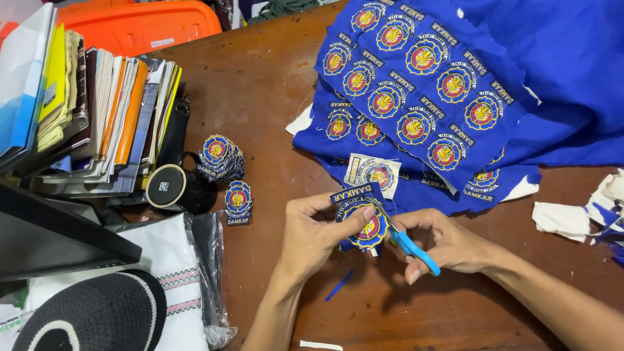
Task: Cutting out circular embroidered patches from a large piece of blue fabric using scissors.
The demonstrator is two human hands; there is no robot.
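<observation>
Left hand (311, 233): you pinch the patch (364, 224).
Right hand (448, 246): you grip blue scissors (409, 247), blades at the patch's right edge.

Free room: desk (260, 84) centre & near edge.
Blocked: book stack (97, 110), mug (172, 188) left edge; blue cloth (520, 78) far-right corner.

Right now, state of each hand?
Left hand: closed on the embroidered patch.
Right hand: closed on the blue-handled scissors, cutting at the patch edge.

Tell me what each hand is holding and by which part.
Left hand pinches the embroidered blue patch by its left edge. Right hand grips the blue-handled scissors by the handles.
</observation>
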